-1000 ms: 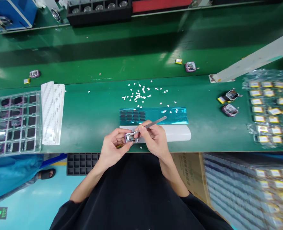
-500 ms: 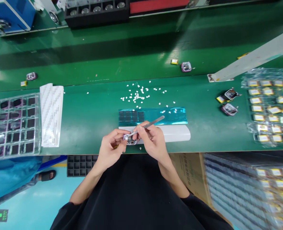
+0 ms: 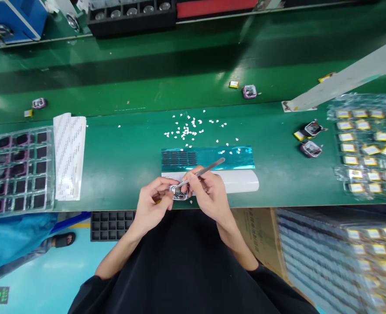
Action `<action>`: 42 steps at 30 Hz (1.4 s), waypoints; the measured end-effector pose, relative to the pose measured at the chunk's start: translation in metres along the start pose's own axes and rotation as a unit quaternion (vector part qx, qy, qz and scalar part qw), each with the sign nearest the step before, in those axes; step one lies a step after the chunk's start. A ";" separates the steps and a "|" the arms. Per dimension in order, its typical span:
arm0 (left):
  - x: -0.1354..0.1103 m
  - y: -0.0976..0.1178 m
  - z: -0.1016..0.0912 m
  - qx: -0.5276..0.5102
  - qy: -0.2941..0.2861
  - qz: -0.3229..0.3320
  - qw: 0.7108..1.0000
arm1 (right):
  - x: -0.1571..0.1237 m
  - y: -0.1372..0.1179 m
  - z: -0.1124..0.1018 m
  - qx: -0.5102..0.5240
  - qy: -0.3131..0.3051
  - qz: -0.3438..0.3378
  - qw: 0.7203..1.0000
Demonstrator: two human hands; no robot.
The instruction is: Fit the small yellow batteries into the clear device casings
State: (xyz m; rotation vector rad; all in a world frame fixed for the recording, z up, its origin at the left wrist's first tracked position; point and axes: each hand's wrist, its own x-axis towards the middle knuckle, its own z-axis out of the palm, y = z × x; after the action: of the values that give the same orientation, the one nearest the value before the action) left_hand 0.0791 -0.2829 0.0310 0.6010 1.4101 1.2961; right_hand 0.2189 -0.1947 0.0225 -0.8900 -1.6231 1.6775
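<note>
My left hand [image 3: 154,201] grips a small open smartwatch case [image 3: 180,194] by its left side, near the bench's front edge. Circuitry shows inside the case, and a bit of yellow peeks out under my left fingers. My right hand [image 3: 210,192] holds metal tweezers [image 3: 209,168] like a pen, their tip down at the case's upper left. Some right fingertips also touch the case's right edge. Behind the hands lie a white sheet [image 3: 240,181] and a teal film strip [image 3: 212,158] bearing rows of thin dark pieces. Small white bits [image 3: 186,131] are scattered beyond the strip.
At left are a clear tray [image 3: 20,172] of watch parts and white paper strips [image 3: 70,157]. At right, two open watch cases [image 3: 311,148] lie near a plastic tray of batteries [image 3: 347,148]. A white post [image 3: 346,74] slants up at far right.
The watch case has shifted very slightly right and tilted a little in my fingers. The tweezers stay at its upper left. The view has moved slightly.
</note>
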 end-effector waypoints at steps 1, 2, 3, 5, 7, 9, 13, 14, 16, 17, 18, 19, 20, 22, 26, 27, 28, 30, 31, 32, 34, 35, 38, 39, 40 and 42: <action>0.000 -0.001 0.000 0.002 0.001 0.001 1.000 | 0.000 -0.001 0.000 -0.007 0.001 0.000 1.000; 0.000 -0.002 0.000 0.003 0.003 0.003 1.000 | -0.001 -0.002 0.001 -0.016 0.002 -0.001 1.000; 0.000 -0.003 0.000 0.002 0.003 0.003 1.000 | -0.002 -0.002 0.002 -0.028 0.004 -0.003 1.000; 0.000 -0.005 0.000 -0.001 -0.004 0.000 1.000 | -0.005 -0.003 0.003 -0.053 0.006 -0.014 0.998; 0.001 -0.006 -0.002 -0.001 -0.015 -0.007 1.000 | -0.008 -0.003 0.001 -0.057 0.021 -0.041 0.997; 0.001 -0.005 -0.005 0.006 -0.026 -0.008 1.000 | -0.009 -0.002 -0.006 -0.040 0.058 -0.077 0.995; 0.006 0.000 -0.011 0.040 -0.033 0.017 0.999 | 0.000 0.002 -0.035 -0.072 0.133 -0.123 0.981; 0.008 0.001 -0.011 0.044 -0.034 0.025 0.998 | 0.005 0.003 -0.044 -0.102 0.130 -0.117 0.979; 0.014 0.002 -0.011 0.046 -0.038 0.040 0.997 | 0.017 0.006 -0.060 -0.167 0.098 -0.100 0.976; 0.018 0.002 -0.010 0.050 -0.046 0.046 0.997 | 0.023 0.009 -0.067 -0.197 0.082 -0.093 0.973; 0.024 0.002 -0.009 0.060 -0.058 0.055 0.995 | 0.030 0.012 -0.072 -0.218 0.068 -0.091 0.969; 0.030 0.002 -0.008 0.082 -0.071 0.070 0.992 | 0.035 0.015 -0.076 -0.233 0.056 -0.091 0.967; 0.037 0.002 -0.006 0.119 -0.085 0.094 0.985 | 0.040 0.019 -0.078 -0.242 0.044 -0.094 0.965; 0.053 0.002 -0.004 0.220 -0.109 0.166 0.955 | 0.048 0.027 -0.082 -0.252 0.022 -0.104 0.962; 0.084 0.000 -0.003 0.371 -0.164 0.264 0.875 | 0.054 0.037 -0.087 -0.265 -0.002 -0.124 0.956; 0.089 -0.001 -0.004 0.388 -0.176 0.270 0.864 | 0.054 0.039 -0.088 -0.268 -0.004 -0.135 0.954; 0.094 -0.003 -0.004 0.402 -0.184 0.272 0.855 | 0.054 0.041 -0.089 -0.273 -0.007 -0.150 0.950; 0.100 -0.006 -0.006 0.423 -0.187 0.275 0.843 | 0.055 0.045 -0.090 -0.285 -0.019 -0.188 0.940; 0.102 -0.008 -0.006 0.430 -0.185 0.275 0.840 | 0.056 0.047 -0.090 -0.294 -0.029 -0.206 0.933; 0.103 -0.009 -0.007 0.435 -0.184 0.274 0.837 | 0.056 0.049 -0.090 -0.308 -0.039 -0.221 0.924; 0.104 -0.010 -0.006 0.442 -0.179 0.272 0.836 | 0.059 0.049 -0.090 -0.348 -0.045 -0.241 0.905; 0.104 -0.010 -0.006 0.443 -0.176 0.270 0.836 | 0.062 0.047 -0.090 -0.369 -0.036 -0.247 0.895; 0.097 -0.007 -0.002 0.433 -0.180 0.272 0.841 | 0.074 0.029 -0.089 -0.391 0.021 -0.276 0.878; 0.094 -0.005 0.000 0.419 -0.182 0.283 0.843 | 0.079 0.021 -0.088 -0.384 0.042 -0.290 0.876; 0.092 -0.002 0.001 0.392 -0.184 0.298 0.851 | 0.085 0.013 -0.086 -0.374 0.062 -0.305 0.874; 0.090 0.007 0.002 0.287 -0.162 0.322 0.888 | 0.095 0.000 -0.079 -0.355 0.099 -0.337 0.867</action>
State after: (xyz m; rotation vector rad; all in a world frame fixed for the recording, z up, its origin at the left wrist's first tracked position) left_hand 0.0521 -0.2012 0.0053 1.7233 1.3472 1.1679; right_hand 0.2289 -0.0719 0.0182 -0.6498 -2.1032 0.4836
